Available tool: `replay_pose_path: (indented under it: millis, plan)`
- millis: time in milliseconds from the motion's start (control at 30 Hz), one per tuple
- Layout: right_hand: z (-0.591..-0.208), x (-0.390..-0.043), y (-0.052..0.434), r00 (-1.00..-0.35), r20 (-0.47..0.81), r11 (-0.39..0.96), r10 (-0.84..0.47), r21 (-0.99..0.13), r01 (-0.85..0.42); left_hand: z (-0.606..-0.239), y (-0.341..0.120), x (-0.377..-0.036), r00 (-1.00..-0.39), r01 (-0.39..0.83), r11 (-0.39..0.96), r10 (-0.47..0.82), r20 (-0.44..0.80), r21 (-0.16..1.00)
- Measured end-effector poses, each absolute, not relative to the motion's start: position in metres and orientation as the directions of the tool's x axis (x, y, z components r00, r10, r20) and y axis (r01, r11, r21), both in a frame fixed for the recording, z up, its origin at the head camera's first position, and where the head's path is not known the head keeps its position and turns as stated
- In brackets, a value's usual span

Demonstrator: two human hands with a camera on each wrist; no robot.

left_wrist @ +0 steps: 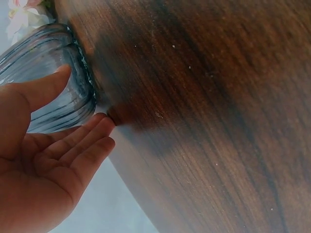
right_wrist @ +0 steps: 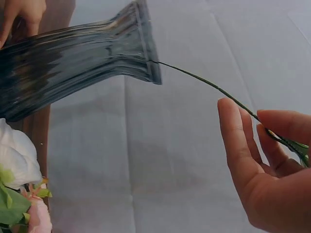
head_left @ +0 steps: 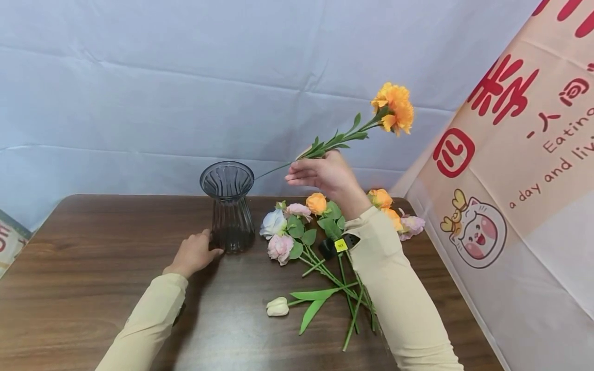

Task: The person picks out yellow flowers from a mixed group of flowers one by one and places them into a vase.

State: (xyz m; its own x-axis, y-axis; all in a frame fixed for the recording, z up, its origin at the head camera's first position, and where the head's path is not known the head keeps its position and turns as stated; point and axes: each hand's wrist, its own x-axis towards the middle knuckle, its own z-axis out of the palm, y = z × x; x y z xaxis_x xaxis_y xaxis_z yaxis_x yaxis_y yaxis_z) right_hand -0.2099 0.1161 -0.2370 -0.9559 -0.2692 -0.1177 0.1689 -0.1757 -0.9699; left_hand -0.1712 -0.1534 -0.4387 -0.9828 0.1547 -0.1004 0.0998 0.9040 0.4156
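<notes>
Above the table, right hand [head_left: 325,172] grip pinching orange flower [head_left: 394,107] mid-stem, stem tip at vase [head_left: 227,206] rim, left hand [head_left: 194,253] relaxed against vase base.

Head view: right forearm sleeve [head_left: 399,288] covers part of the flower pile [head_left: 306,232] on the table [head_left: 93,288]; stems under it hidden, and a black tag w/ yellow label [head_left: 341,245] shows at the sleeve edge, text too small to read. Left hand [head_left: 194,253] fingertips lie behind the vase [head_left: 228,206] base, so contact unclear there. Stem [head_left: 274,170] tip at vase rim: can't tell if inside or just touching.

Right wrist view: orange bloom cut off by frame edge; vase [right_wrist: 73,58] base cut off at left. Left wrist view: vase [left_wrist: 43,73] top out of frame, white flowers [left_wrist: 22,17] blurred in corner.
</notes>
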Motion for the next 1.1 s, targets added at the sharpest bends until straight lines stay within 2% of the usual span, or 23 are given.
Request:
replay_pose_path:
  millis: [400, 733, 1100]
  plan:
    - [-0.252, -0.210, 0.099, -0.908, -0.115, -0.068, -0.402, -0.986, 0.154, -0.442, -0.153, -0.170, -0.984, 0.094, 0.899, 0.149, -0.096, 0.427]
    - [-0.260, -0.210, 0.094, -0.873, -0.250, 0.149, -0.419, -0.967, 0.206, -0.442, -0.154, -0.171, -0.984, 0.097, 0.905, 0.149, -0.094, 0.415]
    - [-0.267, -0.210, 0.096, -0.865, -0.216, 0.234, -0.453, -0.965, 0.118, -0.441, -0.154, -0.171, -0.985, 0.111, 0.907, 0.155, -0.079, 0.406]
